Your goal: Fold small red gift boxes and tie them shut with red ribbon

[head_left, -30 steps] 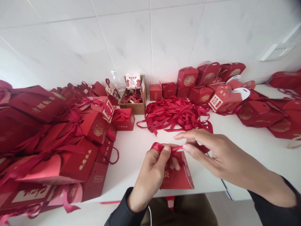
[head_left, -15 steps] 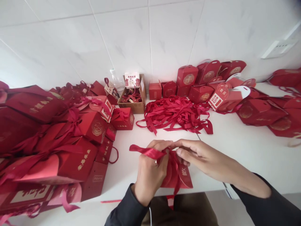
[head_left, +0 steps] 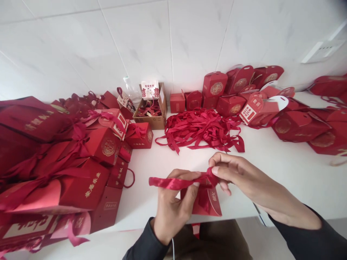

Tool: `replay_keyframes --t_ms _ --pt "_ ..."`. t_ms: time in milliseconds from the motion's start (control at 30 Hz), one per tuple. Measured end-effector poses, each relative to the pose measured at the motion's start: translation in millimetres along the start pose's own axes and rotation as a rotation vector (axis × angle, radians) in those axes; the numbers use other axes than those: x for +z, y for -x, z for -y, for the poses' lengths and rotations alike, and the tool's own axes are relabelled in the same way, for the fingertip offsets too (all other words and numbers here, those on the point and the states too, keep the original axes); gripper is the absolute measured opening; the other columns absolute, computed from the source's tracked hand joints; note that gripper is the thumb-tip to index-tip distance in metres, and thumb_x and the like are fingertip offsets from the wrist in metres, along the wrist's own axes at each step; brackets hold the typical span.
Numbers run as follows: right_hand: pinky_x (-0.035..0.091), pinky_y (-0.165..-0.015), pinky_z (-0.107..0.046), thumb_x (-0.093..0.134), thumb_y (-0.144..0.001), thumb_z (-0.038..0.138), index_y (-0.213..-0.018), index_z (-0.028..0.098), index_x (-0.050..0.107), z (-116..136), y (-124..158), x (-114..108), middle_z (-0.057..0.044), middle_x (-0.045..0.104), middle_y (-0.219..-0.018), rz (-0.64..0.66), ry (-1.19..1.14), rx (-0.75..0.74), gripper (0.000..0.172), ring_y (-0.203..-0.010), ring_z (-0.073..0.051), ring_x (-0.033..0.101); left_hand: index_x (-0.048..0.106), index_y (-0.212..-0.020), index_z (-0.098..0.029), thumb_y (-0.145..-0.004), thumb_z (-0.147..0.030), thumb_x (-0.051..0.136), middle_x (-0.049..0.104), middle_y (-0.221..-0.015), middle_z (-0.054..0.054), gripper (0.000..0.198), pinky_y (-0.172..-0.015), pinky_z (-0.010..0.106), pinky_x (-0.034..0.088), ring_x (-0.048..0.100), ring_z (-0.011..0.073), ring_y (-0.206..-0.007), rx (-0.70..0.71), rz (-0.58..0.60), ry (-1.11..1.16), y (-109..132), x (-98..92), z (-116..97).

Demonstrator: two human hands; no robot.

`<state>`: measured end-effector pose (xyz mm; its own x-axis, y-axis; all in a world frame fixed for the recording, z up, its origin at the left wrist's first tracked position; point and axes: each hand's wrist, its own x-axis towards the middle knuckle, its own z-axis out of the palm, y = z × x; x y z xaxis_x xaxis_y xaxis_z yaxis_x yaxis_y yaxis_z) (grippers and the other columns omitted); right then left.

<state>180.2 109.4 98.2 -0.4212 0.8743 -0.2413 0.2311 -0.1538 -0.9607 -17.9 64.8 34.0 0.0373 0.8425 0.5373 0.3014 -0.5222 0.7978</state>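
A small red gift box (head_left: 213, 206) with pale lettering stands near the table's front edge, partly covered by my hands. Above it runs a red ribbon (head_left: 168, 183), its free end sticking out to the left. My left hand (head_left: 176, 198) pinches the ribbon between thumb and fingers over the box's left side. With thumb and forefinger, my right hand (head_left: 230, 171) grips a loop of the same ribbon at the box's upper right. The left hand's fingers hide part of the ribbon and the box top.
Loose red ribbons (head_left: 203, 130) lie heaped behind my hands. Ribbon-tied red boxes (head_left: 78, 184) are piled high on the left. A cardboard box (head_left: 158, 122) holds small tags. More red boxes (head_left: 298, 126) stand at the back right, along the tiled wall (head_left: 200, 36).
My right hand has moved slightly up and right, drawing a ribbon loop clear of the box. My left hand stays near its place, and the ribbon now stretches between both hands.
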Motion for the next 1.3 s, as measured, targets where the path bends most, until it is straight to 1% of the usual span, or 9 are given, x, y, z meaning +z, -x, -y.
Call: replay_keyframes --t_ms 200,400,667,800,867,933,1100,1200,1300 --pt "0.04 -0.051 -0.025 0.064 -0.097 0.048 -0.092 0.025 0.065 -8 6 0 0.004 0.054 -0.071 -0.166 0.112 -0.07 0.023 -0.055 -0.012 0.046 0.076 -0.112 -0.024 -0.095 -0.01 0.067 0.079 -0.107 0.003 0.024 -0.089 0.028 0.061 0.076 0.0168 -0.101 -0.055 -0.047 0.019 9 1.0 -4" --pt "0.025 -0.043 -0.023 0.066 -0.093 0.062 -0.095 0.025 0.073 -17 24 -25 0.007 0.034 -0.06 -0.15 0.227 -0.005 0.038 -0.051 -0.012 0.03 0.071 -0.104 -0.026 -0.098 -0.011 0.061 0.074 -0.104 0.001 0.019 -0.091 0.029 0.055 0.072 0.0162 -0.102 -0.141 -0.123 -0.03 25 -6.5 -9" --pt "0.033 -0.043 -0.024 0.065 -0.089 0.074 -0.096 0.025 0.076 -65 39 -51 0.005 0.044 -0.063 -0.222 0.328 0.166 0.051 -0.051 -0.012 0.034 0.066 -0.09 -0.023 -0.096 -0.014 0.058 0.072 -0.096 0.002 0.013 -0.078 0.03 0.053 0.069 0.0182 -0.091 -0.176 -0.093 -0.181 50 -23.6 -2" --pt "0.047 -0.049 -0.028 0.063 -0.091 0.073 -0.1 0.025 0.076 -75 34 -47 0.0 0.056 -0.067 -0.323 0.364 0.133 0.051 -0.059 -0.019 0.052 0.072 -0.097 -0.024 -0.102 -0.029 0.057 0.076 -0.105 0.005 0.016 -0.087 0.035 0.054 0.072 0.022 -0.098 -0.423 -0.105 -0.117 55 -23.1 3" --pt "0.052 -0.06 -0.03 0.063 -0.093 0.07 -0.109 0.026 0.075 -74 34 -41 -0.007 0.071 -0.094 -0.437 0.453 0.043 0.048 -0.085 -0.026 0.066 0.074 -0.115 -0.027 -0.104 -0.037 0.056 0.075 -0.125 0.007 0.024 -0.101 0.041 0.052 0.069 0.0269 -0.12 -0.528 -0.086 -0.036 55 -22.1 1" --pt "0.052 -0.066 -0.031 0.06 -0.095 0.068 -0.109 0.026 0.072 -72 36 -32 -0.009 0.072 -0.108 -0.51 0.508 -0.018 0.045 -0.098 -0.028 0.067 0.072 -0.13 -0.03 -0.104 -0.046 0.055 0.071 -0.139 0.007 0.035 -0.113 0.046 0.046 0.06 0.0304 -0.137 -0.613 -0.069 0.026 53 -21.6 -4" --pt "0.044 -0.059 -0.032 0.041 -0.101 0.074 -0.066 0.025 0.057 -68 41 -6 -0.001 0.057 -0.061 -0.212 0.412 0.133 0.063 -0.057 -0.019 0.055 0.076 -0.128 -0.035 -0.102 -0.065 0.049 0.069 -0.144 0.003 0.048 -0.126 0.054 0.031 0.049 0.0324 -0.147 -0.842 -0.112 0.042 34 -22.1 -19" --pt "0.045 -0.062 -0.033 0.047 -0.098 0.076 -0.07 0.025 0.056 -67 32 6 -0.002 0.061 -0.069 -0.251 0.306 0.126 0.059 -0.066 -0.022 0.06 0.074 -0.13 -0.035 -0.101 -0.067 0.049 0.068 -0.145 0.002 0.049 -0.128 0.054 0.027 0.048 0.031 -0.148 -0.787 -0.091 0.064 15 -22.0 -20" --pt "0.052 -0.075 -0.033 0.057 -0.095 0.075 -0.091 0.026 0.067 -61 19 11 -0.006 0.073 -0.098 -0.333 0.133 0.058 0.05 -0.098 -0.029 0.068 0.072 -0.131 -0.032 -0.103 -0.063 0.05 0.073 -0.135 0.005 0.048 -0.122 0.049 0.036 0.057 0.0285 -0.139 -0.667 -0.062 0.11 -4 -20.7 -15"
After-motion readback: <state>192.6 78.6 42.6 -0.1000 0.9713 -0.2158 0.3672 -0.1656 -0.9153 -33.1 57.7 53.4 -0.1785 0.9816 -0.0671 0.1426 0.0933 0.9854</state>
